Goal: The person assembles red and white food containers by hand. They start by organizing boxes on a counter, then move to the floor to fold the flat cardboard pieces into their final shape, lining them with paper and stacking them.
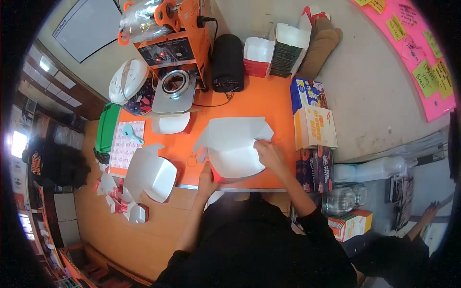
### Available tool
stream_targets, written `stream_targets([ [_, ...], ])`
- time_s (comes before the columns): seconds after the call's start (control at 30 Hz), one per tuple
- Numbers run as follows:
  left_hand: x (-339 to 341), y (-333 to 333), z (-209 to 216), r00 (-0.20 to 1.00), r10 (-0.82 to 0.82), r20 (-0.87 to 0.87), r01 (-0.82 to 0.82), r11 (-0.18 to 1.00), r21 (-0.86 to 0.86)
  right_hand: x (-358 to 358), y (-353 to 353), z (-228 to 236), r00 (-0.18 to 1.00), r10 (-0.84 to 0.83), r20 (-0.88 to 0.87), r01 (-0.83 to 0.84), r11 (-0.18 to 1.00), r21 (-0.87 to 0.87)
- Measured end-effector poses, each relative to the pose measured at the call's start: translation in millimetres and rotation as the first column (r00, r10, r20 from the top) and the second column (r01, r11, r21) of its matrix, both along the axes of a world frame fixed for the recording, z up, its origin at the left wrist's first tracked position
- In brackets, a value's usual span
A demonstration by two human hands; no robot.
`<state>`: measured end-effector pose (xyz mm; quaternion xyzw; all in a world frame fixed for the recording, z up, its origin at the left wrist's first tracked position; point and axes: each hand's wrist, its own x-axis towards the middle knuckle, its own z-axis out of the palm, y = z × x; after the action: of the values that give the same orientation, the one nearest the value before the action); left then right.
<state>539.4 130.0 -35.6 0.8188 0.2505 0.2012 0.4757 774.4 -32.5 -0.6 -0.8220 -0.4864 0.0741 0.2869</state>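
A large paper food box point(233, 161), white inside and red outside, sits in front of me with its lid flap standing up at the far side. My left hand point(207, 182) is closed around the near left corner of its red outer wall. At the right wall my right hand point(270, 156) pinches the rim, fingers curled over the edge and fingertips inside. To the left, another opened box point(161, 178) leans at the table edge. A smaller white-lined tray point(171, 124) lies farther back.
The orange table point(266, 103) carries an orange cup sealing machine point(168, 53), a black cylinder point(228, 62) and stacked paper boxes point(290, 48). Cartons point(314, 126) line the right edge. Several small red-and-white boxes point(120, 199) are at left. Another person's arm point(422, 221) shows far right.
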Motion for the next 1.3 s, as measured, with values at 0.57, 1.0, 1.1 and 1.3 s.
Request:
stream_targets([
  [0.57, 9, -22, 25, 0.996, 0.050, -0.070, -0.035, 0.980, 0.194, -67, 26, 38, 0.831, -0.267, 0.489, 0.295, 0.955, 0.020],
  [1.0, 9, -41, 22, 0.997, 0.073, 0.010, -0.073, 0.963, 0.260, -126, 83, 34, 0.999, 0.049, 0.013, -0.047, 0.990, -0.133],
  [1.1, 10, -42, 26, 0.990, 0.138, -0.018, -0.135, 0.984, 0.117, -124, 90, 29, 0.999, 0.029, 0.045, -0.020, 0.982, -0.186],
  [1.3, 8, -40, 22, 0.994, 0.105, -0.009, -0.101, 0.977, 0.186, -122, 95, 20, 0.992, 0.034, 0.119, -0.018, 0.991, -0.133],
])
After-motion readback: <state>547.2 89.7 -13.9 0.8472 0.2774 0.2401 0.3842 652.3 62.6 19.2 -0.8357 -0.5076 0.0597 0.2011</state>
